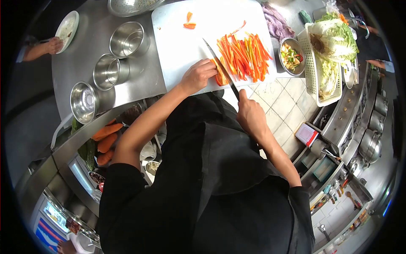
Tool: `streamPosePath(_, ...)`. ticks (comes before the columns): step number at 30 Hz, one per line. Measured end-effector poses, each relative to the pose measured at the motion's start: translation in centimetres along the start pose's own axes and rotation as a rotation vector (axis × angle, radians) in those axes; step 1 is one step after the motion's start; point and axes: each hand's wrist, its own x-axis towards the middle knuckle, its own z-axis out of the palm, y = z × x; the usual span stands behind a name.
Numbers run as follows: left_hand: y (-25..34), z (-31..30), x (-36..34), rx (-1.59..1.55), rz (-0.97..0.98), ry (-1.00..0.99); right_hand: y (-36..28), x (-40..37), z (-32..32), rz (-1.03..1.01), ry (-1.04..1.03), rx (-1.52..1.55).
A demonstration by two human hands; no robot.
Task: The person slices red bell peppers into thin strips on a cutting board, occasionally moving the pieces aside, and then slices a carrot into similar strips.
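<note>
My right hand (252,115) grips the handle of a kitchen knife (220,63), whose long blade points up and left across the white cutting board (175,51). Just left of the blade, my left hand (198,76) has its fingers curled and pressed on a piece of red pepper (221,79) near the board's front edge. A pile of thin red pepper strips (247,57) lies on the right of the blade. Two small pepper pieces (189,26) rest apart, near the top of the board.
Several steel bowls (127,40) line the counter at left. Right of the board are a purple cloth (277,21), a bowl of chopped vegetables (292,56) and a basket (308,63) with cabbage (336,42). Another person's hand (54,45) holds a plate (67,31) at far left.
</note>
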Motion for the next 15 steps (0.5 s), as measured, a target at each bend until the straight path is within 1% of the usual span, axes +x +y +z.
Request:
streamPosePath(2,0.1,-0.4,0.2,0.052,0.047,-0.036,0.5,-0.2,0.3,0.004,0.007,0.013)
streamPosePath(3,0.2,-0.5,0.4,0.054,0.044,-0.038,0.6,-0.2,0.4,-0.002,0.011,-0.001)
streamPosePath(5,0.5,-0.7,0.7,0.103,0.011,-0.136,0.8,-0.4,0.5,-0.006,0.016,-0.013)
streamPosePath(6,0.4,-0.7,0.7,0.104,0.012,-0.136,0.9,-0.5,0.5,0.005,-0.007,-0.029)
streamPosePath(8,0.2,-0.5,0.8,0.139,0.003,-0.203,1.2,-0.6,0.7,0.016,-0.030,-0.045)
streamPosePath(11,0.1,-0.6,1.0,0.122,0.032,-0.199,1.9,-0.3,1.8,0.016,-0.032,-0.032)
streamPosePath(12,0.0,-0.6,0.9,0.124,0.032,-0.202,2.0,0.2,2.4,-0.027,0.004,-0.004)
streamPosePath(13,0.0,-0.5,0.8,0.096,0.038,-0.160,2.1,0.6,2.8,-0.066,0.042,0.027)
streamPosePath(14,0.1,-0.2,0.8,0.066,0.045,-0.116,2.2,1.0,3.0,-0.060,0.045,0.030)
streamPosePath(15,0.0,-0.2,1.0,0.070,0.050,-0.115,1.5,1.7,2.6,-0.091,0.076,0.059)
